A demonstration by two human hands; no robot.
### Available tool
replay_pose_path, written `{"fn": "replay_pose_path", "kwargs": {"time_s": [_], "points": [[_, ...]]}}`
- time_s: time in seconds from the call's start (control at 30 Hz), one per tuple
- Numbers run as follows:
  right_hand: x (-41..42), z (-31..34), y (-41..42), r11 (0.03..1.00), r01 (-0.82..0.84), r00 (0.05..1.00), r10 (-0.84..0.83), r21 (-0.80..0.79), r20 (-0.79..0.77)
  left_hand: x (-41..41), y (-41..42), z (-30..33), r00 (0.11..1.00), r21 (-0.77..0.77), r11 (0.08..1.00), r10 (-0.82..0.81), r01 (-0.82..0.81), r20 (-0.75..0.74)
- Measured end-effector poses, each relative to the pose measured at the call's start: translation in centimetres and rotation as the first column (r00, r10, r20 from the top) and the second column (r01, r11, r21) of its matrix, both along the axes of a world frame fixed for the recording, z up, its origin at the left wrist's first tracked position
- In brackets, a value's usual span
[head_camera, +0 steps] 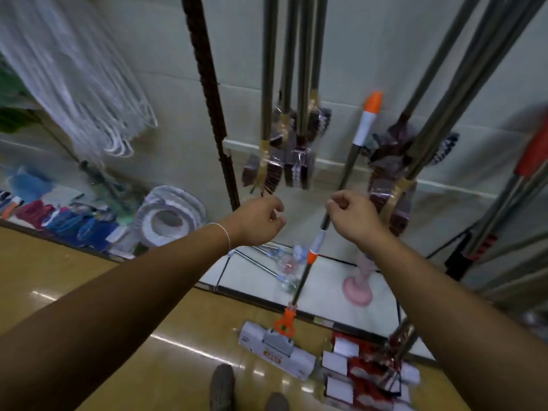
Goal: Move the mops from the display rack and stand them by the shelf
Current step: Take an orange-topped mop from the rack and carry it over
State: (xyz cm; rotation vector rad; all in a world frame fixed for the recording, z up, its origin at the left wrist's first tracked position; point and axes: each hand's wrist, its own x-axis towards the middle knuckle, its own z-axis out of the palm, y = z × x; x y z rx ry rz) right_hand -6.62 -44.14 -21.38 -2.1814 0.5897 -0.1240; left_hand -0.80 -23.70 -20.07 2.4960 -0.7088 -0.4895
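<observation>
The orange-and-white mop (320, 232) leaned against the far wall, its head on the floor (89, 292). The right hand (353, 218) curled beside its pole, grip unclear; the left hand (261, 221) hung loosely curled, empty. Next move probably called for a firm grasp on the pole

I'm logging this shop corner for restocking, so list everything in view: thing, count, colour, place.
Orange-handled mop: one, orange, white and grey, standing at centre, head on the floor.
Red-packaged mop heads: several, red and white, floor at lower right.
Hanging brushes: two clusters, dark heads on metal poles, against the wall.
Plunger: one, pink, low platform by the wall.
White hangers: a bunch, upper left.
Round pads: a stack, white, left of centre.
Shoes: two, grey, bottom edge.
Left hand: fingers loosely curled, holding nothing.
Right hand: fingers curled at the mop pole; grip unclear.
</observation>
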Motion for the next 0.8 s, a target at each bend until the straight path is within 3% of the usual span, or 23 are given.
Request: {"fn": "replay_pose_path", "kwargs": {"time_s": [0.13,0.3,0.63,0.8], "points": [[1.6,-4.3,0.8,0.991,0.087,0.994,-0.08,0.099,-0.076,0.8,-1.3,-4.7,0.996,0.035,0.999,-0.039,0.041,-0.076],[3.8,-8.6,0.9,0.988,0.153,0.978,-0.148,0.026,-0.146,2.0,-1.8,-9.3,0.992,0.043,0.998,-0.045,0.051,-0.121],[9.7,-13.3,-2.3,0.943,0.333,0.937,-0.333,-0.025,-0.104,4.7,-1.3,-14.3,0.983,0.048,0.995,-0.084,0.093,-0.164],[11.8,-14.6,-4.1,0.913,0.393,0.918,-0.386,0.104,-0.088,5.5,-0.7,-16.0,0.98,0.067,0.994,-0.078,0.092,-0.184]]}}
